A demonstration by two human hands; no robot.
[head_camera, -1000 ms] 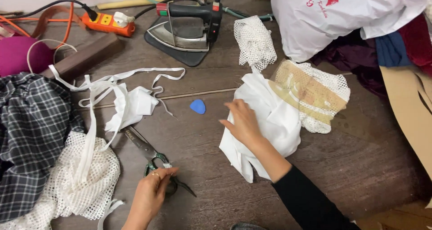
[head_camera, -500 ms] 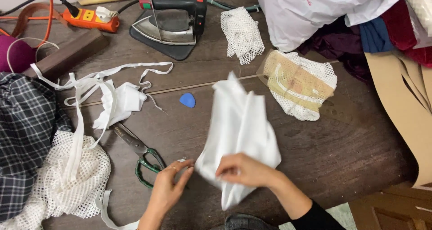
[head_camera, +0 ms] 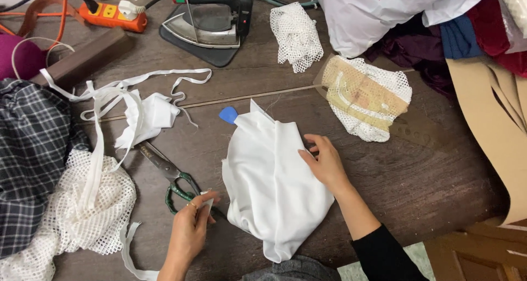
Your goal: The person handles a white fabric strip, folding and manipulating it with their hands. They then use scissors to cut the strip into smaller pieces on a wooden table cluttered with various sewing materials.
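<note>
The right hand [head_camera: 325, 164] is lying flat with its fingers spread narrowly on the right edge of the white cloth piece [head_camera: 272, 187], pressing it to the wooden table [head_camera: 428, 182] and gripping nothing. The cloth is spreading across the middle of the table, its top corner pointing toward 12 o'clock and its lower tip hanging near the table's front edge. The left hand [head_camera: 191, 229], at 8 o'clock from the cloth, is pinching a small white scrap [head_camera: 207, 203] between thumb and fingers, just beside the cloth's left edge. Touching that hand at 11 o'clock, green-handled scissors [head_camera: 167, 174] are lying shut, blades pointing up-left. A blue chalk piece [head_camera: 228, 114] is sitting just at the cloth's top corner, at 11 o'clock. Further left, white strips and a crumpled white scrap [head_camera: 144, 116] are trailing over a heap of white mesh [head_camera: 82, 209] and plaid fabric [head_camera: 30, 149]. At 1 o'clock from the right hand, a clear curved ruler over mesh [head_camera: 365, 97] is lying well apart. At 12 o'clock, far back, an iron [head_camera: 211, 17] is resting on its pad, with another mesh scrap [head_camera: 296, 36] beside it and an orange power strip [head_camera: 112, 16] to its left.
</note>
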